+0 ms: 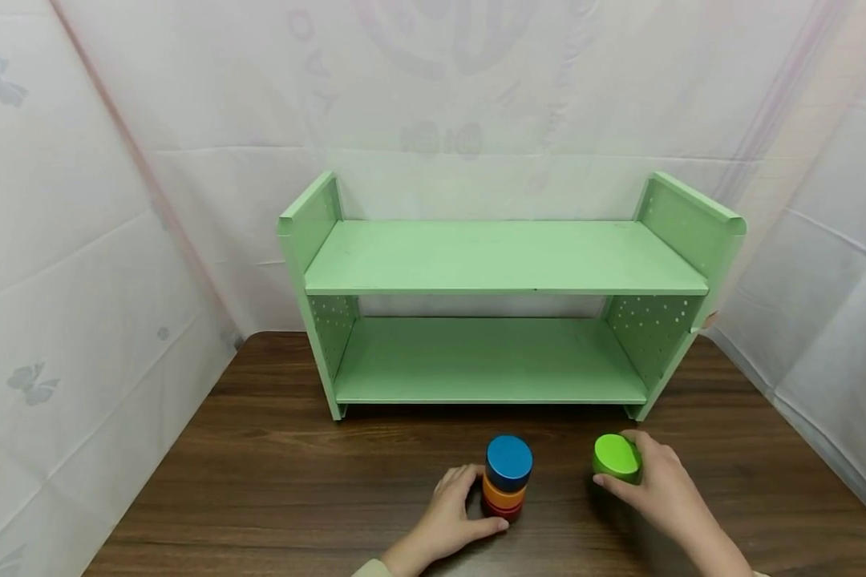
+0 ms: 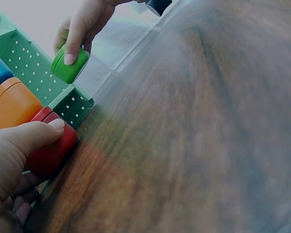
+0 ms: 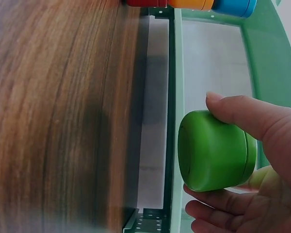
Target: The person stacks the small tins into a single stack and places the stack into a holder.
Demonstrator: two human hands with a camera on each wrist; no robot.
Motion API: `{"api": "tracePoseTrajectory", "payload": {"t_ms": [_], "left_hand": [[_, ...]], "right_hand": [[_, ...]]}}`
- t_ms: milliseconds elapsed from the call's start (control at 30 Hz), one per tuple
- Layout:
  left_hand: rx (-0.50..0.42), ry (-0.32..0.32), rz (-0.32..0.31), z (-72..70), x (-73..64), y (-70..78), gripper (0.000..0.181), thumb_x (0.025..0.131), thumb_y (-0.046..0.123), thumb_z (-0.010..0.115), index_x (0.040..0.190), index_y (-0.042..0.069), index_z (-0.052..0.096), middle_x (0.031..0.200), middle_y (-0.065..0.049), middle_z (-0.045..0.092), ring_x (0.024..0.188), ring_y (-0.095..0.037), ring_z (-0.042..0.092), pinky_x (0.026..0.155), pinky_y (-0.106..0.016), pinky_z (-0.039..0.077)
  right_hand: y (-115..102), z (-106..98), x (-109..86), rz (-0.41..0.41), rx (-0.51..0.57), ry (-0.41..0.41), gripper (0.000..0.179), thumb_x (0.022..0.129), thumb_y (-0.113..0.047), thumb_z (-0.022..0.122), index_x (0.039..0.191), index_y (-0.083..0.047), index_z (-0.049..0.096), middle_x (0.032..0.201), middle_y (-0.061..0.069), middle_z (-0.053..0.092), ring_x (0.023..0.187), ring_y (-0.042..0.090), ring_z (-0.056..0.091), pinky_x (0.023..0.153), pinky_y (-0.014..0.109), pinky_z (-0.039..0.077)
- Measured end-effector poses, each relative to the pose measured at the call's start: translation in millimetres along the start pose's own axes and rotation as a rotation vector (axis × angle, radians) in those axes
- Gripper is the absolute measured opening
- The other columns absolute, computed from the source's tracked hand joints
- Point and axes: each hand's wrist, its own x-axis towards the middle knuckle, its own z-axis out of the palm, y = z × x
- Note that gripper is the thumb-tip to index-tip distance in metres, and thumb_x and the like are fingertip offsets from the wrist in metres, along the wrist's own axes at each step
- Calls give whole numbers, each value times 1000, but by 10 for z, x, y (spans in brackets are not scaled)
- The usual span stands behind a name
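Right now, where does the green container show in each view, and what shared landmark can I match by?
Head: low, right of centre, the green container in the right hand.
Left wrist: upper left, the green container below the right hand's fingers.
Right wrist: lower right of centre, the green container large and close.
Shared landmark: the blue-orange-red stack.

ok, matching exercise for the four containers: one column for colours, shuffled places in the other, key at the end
1. blue container
2. orange container
3. red container
4. green container

A. middle of stack
B. in right hand, apart from stack
C. bottom of stack, left hand gripping it
D. top of stack

Pairs: 1-D, 2-A, 3-C, 4-B
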Motion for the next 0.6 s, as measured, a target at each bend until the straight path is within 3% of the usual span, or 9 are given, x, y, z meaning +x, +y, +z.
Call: {"api": "tracePoseTrajectory", "payload": {"t_ms": [600], "left_hand": [[0, -9, -16, -12, -4, 18, 55, 78, 39, 78, 122, 16, 55, 121, 1, 59, 117, -24, 48, 96, -52, 37]], "right_hand": [[-110, -39, -5, 45, 6, -80, 74, 71, -37, 82, 120, 7, 50, 100, 14, 61, 90, 31, 54, 67, 40, 45]]}}
